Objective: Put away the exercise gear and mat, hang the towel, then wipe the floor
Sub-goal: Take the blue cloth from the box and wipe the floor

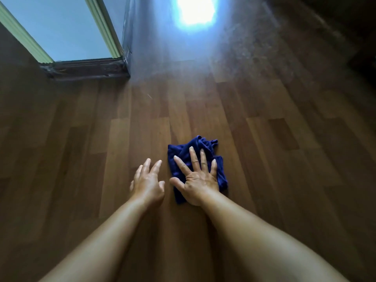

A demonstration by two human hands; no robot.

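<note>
Head view: right hand, fingers flat, presses blue cloth on floor; left hand open, empty. Wiping step; next, likely sweep cloth onward.

Dark blue cloth I'm watching, crumpled and bunched, lying on brown wood-plank floor, just below frame centre toward 5 o'clock, its near part hidden, far edge ruffled toward 12 o'clock

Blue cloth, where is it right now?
Head view: the blue cloth lies on the wood floor, centre frame, flat under the right hand, beside the left hand.
</note>
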